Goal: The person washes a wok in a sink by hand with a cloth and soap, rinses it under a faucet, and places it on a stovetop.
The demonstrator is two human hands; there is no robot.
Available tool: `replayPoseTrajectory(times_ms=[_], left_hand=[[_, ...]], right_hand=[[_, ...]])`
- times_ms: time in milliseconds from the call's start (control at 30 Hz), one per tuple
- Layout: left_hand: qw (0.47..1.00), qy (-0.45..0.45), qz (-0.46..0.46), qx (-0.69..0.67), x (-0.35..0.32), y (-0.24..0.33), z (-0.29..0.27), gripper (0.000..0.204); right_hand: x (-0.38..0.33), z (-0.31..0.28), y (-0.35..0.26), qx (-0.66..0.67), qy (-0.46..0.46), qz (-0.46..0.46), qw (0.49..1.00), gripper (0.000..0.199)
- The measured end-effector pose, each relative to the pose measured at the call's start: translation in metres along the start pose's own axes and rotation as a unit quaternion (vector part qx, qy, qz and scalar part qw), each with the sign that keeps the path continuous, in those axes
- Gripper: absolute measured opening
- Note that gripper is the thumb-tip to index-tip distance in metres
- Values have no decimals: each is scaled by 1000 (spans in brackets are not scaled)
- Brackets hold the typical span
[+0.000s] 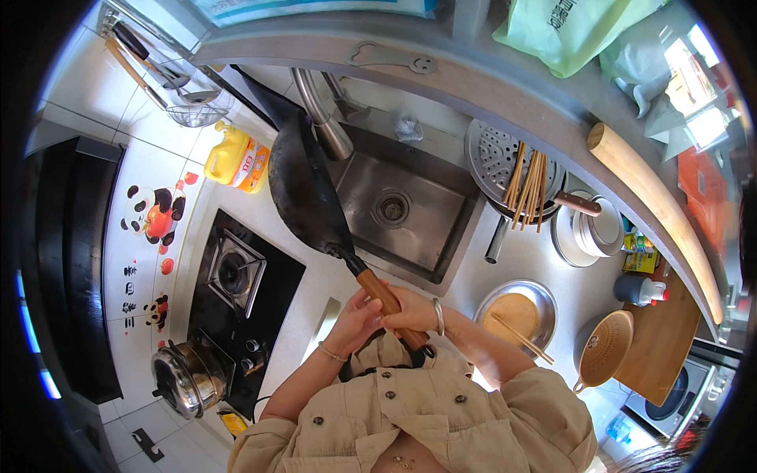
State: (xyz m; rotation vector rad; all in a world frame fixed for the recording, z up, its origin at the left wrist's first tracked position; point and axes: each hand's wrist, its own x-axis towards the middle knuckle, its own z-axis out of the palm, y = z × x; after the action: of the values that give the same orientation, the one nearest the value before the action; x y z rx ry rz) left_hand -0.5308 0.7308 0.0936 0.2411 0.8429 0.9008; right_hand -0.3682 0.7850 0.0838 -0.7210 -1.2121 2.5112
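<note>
A black wok (303, 189) is tipped on its side over the left edge of the steel sink (418, 229). Its wooden handle (377, 292) points back toward my body. My right hand (412, 309) is wrapped round that handle from the right. Against the handle's left side is my left hand (355, 322), its fingers closed on it. The sink's faucet (335, 140) comes down close beside the wok's upper part.
To the left are a gas stove (268, 276), a lidded pot (188, 378) and a yellow jug (236, 158). On the right stand a bowl of yellowish liquid (516, 311), chopsticks (530, 189) on a perforated steamer plate (481, 150), and a colander (607, 347). A shelf (473, 71) overhangs the sink.
</note>
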Motion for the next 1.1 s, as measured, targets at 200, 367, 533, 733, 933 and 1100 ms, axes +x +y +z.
replayPoseTrajectory(times_ms=[200,367,533,733,933,1100], left_hand=[[1000,1,2,-11,-6,-7,-3,43],[1000,-10,11,-10,-14,-2,1,43],[999,21,30,2,-24,-10,-2,41],[999,-12,33,-22,-48,-22,-30,42],[994,-54,76,-55,-90,-34,-78,45],[989,-69,93,-87,-130,-23,-121,43]], right_hand=[[-5,6,0,-10,3,1,1000,60],[-1,10,0,-72,13,28,997,60],[-1,26,-9,-298,101,-18,949,68],[1,78,4,-483,192,-1,854,56],[20,147,30,-526,228,30,819,46],[53,195,50,-550,230,28,802,50]])
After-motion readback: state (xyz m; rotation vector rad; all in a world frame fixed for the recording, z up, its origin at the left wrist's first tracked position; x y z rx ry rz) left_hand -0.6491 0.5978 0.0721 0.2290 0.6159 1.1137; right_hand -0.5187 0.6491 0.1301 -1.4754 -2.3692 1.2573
